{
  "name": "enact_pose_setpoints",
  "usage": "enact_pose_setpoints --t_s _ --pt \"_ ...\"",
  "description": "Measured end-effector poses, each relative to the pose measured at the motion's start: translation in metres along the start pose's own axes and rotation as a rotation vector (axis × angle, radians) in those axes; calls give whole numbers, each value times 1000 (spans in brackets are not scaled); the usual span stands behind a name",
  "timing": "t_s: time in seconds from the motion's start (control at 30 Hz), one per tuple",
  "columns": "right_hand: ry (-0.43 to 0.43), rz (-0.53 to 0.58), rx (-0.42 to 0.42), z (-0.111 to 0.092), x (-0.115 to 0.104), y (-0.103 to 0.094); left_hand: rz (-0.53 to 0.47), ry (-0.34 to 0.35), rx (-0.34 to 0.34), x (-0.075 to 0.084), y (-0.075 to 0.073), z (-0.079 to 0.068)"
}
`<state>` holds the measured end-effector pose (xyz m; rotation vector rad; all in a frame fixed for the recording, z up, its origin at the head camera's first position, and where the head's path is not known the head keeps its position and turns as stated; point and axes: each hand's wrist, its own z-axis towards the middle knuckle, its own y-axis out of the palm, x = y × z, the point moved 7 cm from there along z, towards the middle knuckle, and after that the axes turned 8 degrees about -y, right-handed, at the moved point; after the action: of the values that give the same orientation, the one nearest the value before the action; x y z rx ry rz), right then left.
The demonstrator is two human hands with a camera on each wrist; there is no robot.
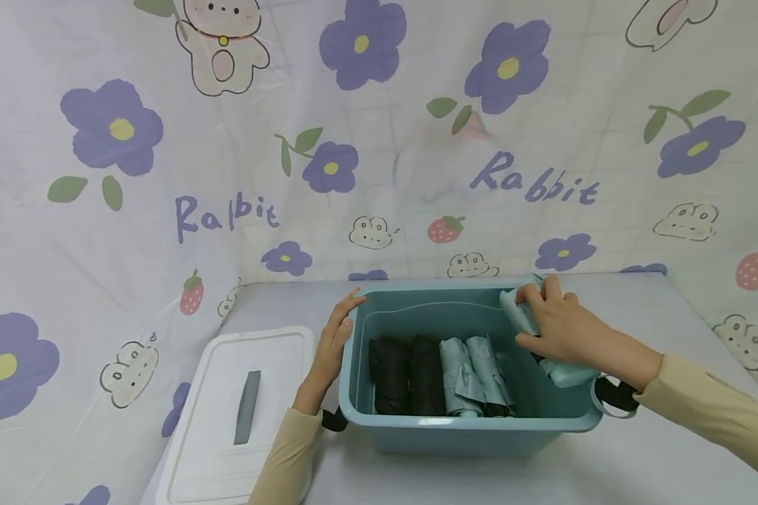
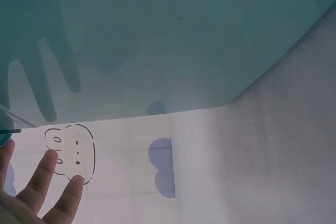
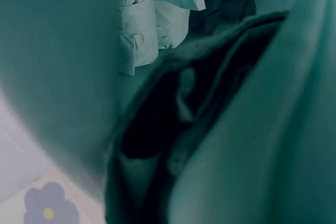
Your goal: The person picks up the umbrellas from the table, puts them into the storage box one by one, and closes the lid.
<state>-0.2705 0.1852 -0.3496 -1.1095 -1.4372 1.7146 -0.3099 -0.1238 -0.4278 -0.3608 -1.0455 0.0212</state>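
Note:
A teal plastic storage bin (image 1: 455,442) stands on the table. My left hand (image 1: 331,347) rests against its left rim, fingers extended; in the left wrist view the fingers (image 2: 68,198) show straight beside the bin wall (image 2: 173,51). My right hand (image 1: 562,326) grips a light blue folded fabric bundle (image 1: 519,312) at the bin's right end. In the right wrist view this bundle (image 3: 226,161) is close up, with a dark inside. Two black rolled bundles (image 1: 409,375) and two light blue rolled bundles (image 1: 474,375) lie side by side in the bin, left of it.
A white lid (image 1: 215,414) with a grey handle (image 1: 248,407) lies on the table left of the bin. Behind the table hangs a white cloth (image 1: 391,196) printed with flowers and rabbits. Black straps (image 1: 615,394) are at both wrists.

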Motion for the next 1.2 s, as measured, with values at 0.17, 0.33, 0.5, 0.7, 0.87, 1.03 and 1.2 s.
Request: enact_pose_setpoints --t_s 0.17,0.33,0.5,0.7,0.87,1.03,1.2 --pt "16 -32 -30 6 -1 3 -3 -3 -2 -2 1 -1" --pt "-7 -24 -48 14 -5 5 -9 -8 5 -3 -1 -2" --pt "-20 -3 -42 19 -4 8 -10 -12 4 -4 -2 -2" --pt "-19 8 -50 23 -1 11 -11 -9 5 -5 -2 -2" --pt "-25 32 -79 22 -6 15 -20 -6 4 -5 -1 -1" --pt "-44 12 -90 21 -10 19 -15 -3 -2 -4 0 0" --pt "-30 18 -115 24 -9 25 -14 3 4 -20 2 0"
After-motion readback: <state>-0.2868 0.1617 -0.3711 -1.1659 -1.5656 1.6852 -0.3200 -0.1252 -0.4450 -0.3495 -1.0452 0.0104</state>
